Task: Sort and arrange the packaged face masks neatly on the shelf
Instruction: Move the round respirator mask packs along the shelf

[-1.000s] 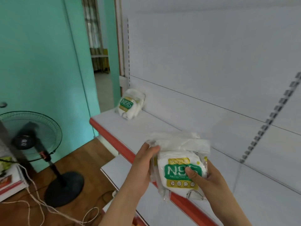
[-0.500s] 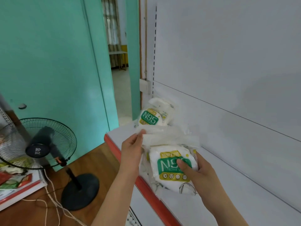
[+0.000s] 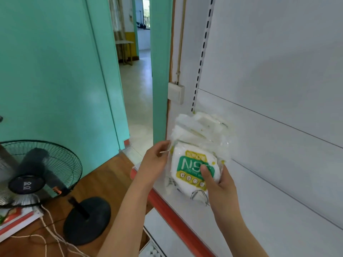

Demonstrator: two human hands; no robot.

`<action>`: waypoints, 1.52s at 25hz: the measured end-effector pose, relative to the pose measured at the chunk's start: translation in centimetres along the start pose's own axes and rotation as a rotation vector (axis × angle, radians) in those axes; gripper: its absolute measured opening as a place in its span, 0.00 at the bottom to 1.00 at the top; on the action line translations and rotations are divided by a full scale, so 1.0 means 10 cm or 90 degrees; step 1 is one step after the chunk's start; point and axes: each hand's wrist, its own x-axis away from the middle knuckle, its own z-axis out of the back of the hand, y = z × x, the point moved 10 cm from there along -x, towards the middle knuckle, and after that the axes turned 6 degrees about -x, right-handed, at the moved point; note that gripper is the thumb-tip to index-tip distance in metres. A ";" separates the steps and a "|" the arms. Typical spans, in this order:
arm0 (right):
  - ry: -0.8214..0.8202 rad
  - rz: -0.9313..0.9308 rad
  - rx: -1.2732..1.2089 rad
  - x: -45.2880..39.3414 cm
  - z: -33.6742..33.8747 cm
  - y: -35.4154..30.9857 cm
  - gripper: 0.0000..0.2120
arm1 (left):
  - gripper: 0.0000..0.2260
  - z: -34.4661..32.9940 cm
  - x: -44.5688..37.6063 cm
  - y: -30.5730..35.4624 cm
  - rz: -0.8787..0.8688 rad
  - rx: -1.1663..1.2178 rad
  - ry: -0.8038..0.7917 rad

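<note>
My right hand (image 3: 220, 184) grips the mask pack (image 3: 193, 171), thumb pressed across its green N95 label, while my left hand (image 3: 156, 160) pinches the pack's upper left edge. I hold it just above the white shelf (image 3: 185, 206), near its left end. A standing fan (image 3: 37, 175) sits well left.

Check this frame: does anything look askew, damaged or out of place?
Nothing looks damaged. The N95 mask pack is held tilted above the shelf, in the grip of the right hand; the left hand pinches its wrapper edge.
</note>
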 end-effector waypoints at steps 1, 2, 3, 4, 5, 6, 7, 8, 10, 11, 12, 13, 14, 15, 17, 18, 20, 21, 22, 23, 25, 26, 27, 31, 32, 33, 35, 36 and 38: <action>0.021 0.007 0.087 -0.04 -0.05 0.01 0.07 | 0.09 0.04 -0.10 -0.06 -0.020 -0.052 0.000; 0.048 0.018 0.205 -0.08 -0.08 0.01 0.09 | 0.08 0.08 -0.21 -0.11 -0.035 -0.095 -0.003; 0.077 0.022 0.334 -0.09 -0.10 -0.02 0.12 | 0.07 0.09 -0.30 -0.14 -0.046 -0.123 -0.015; 0.106 0.012 0.469 -0.07 -0.08 -0.05 0.16 | 0.05 0.08 -0.36 -0.15 -0.053 -0.143 -0.029; 0.135 -0.014 0.590 -0.02 -0.04 -0.07 0.20 | 0.04 0.06 -0.42 -0.16 -0.054 -0.156 -0.046; 0.164 -0.042 0.674 0.04 0.00 -0.10 0.23 | 0.05 0.05 -0.46 -0.17 -0.059 -0.169 -0.060; 0.192 -0.064 0.707 0.11 0.04 -0.13 0.25 | 0.05 0.03 -0.47 -0.16 -0.071 -0.186 -0.074; 0.218 -0.063 0.680 0.19 0.06 -0.18 0.25 | 0.05 0.02 -0.47 -0.13 -0.087 -0.205 -0.086; 0.250 0.001 0.493 0.25 -0.01 -0.23 0.25 | 0.03 0.04 -0.50 -0.09 -0.112 -0.216 -0.107; 0.256 0.031 0.416 0.23 -0.08 -0.22 0.24 | 0.02 0.08 -0.51 -0.08 -0.114 -0.184 -0.122; 0.250 0.041 0.384 0.19 -0.17 -0.19 0.24 | 0.05 0.13 -0.50 -0.06 -0.106 -0.136 -0.135; 0.227 0.023 0.389 0.15 -0.27 -0.12 0.24 | 0.10 0.16 -0.47 -0.03 -0.087 -0.101 -0.153; 0.197 -0.007 0.434 0.10 -0.36 -0.05 0.24 | 0.13 0.18 -0.44 -0.02 -0.077 -0.099 -0.182; 0.174 -0.033 0.499 0.07 -0.41 0.01 0.25 | 0.16 0.14 -0.40 0.01 -0.087 -0.118 -0.228; 0.184 -0.043 0.560 0.06 -0.36 0.05 0.30 | 0.15 0.01 -0.28 0.01 -0.091 -0.154 -0.336; 0.192 -0.036 0.534 0.07 -0.31 0.04 0.36 | 0.14 -0.06 -0.23 0.02 -0.096 -0.165 -0.384; 0.203 -0.033 0.409 0.09 -0.22 0.07 0.54 | 0.25 -0.15 -0.24 -0.04 -0.093 -0.120 -0.433; 0.200 -0.062 0.321 0.09 -0.21 0.13 0.58 | 0.31 -0.19 -0.29 -0.08 -0.087 -0.105 -0.432; 0.197 -0.092 0.207 0.07 -0.24 0.18 0.56 | 0.34 -0.22 -0.33 -0.10 -0.076 -0.090 -0.423; 0.196 -0.112 0.080 0.03 -0.29 0.24 0.50 | 0.38 -0.23 -0.39 -0.10 -0.063 -0.067 -0.399; 0.209 -0.107 -0.098 -0.14 -0.35 0.31 0.41 | 0.44 -0.24 -0.52 -0.09 -0.004 -0.001 -0.337; 0.217 -0.091 -0.139 -0.26 -0.34 0.34 0.42 | 0.41 -0.26 -0.56 -0.06 0.015 0.036 -0.319; 0.223 -0.074 -0.173 -0.37 -0.33 0.37 0.43 | 0.34 -0.29 -0.56 0.00 0.036 0.067 -0.316; 0.174 -0.025 -0.158 -0.74 -0.34 0.60 0.36 | 0.32 -0.57 -0.60 0.08 0.065 0.118 -0.410; 0.173 -0.032 -0.171 -0.78 -0.36 0.61 0.36 | 0.34 -0.62 -0.66 0.06 0.066 0.120 -0.424; 0.167 -0.047 -0.195 -0.79 -0.40 0.56 0.38 | 0.34 -0.65 -0.70 0.07 0.059 0.121 -0.435; 0.115 -0.078 -0.249 -0.80 -0.52 0.51 0.40 | 0.35 -0.68 -0.78 0.05 0.048 0.122 -0.430; 0.101 -0.086 -0.259 -0.80 -0.54 0.50 0.41 | 0.37 -0.68 -0.81 0.04 0.039 0.122 -0.423; 0.097 -0.086 -0.235 -0.81 -0.54 0.48 0.41 | 0.40 -0.69 -0.88 0.00 0.020 0.113 -0.414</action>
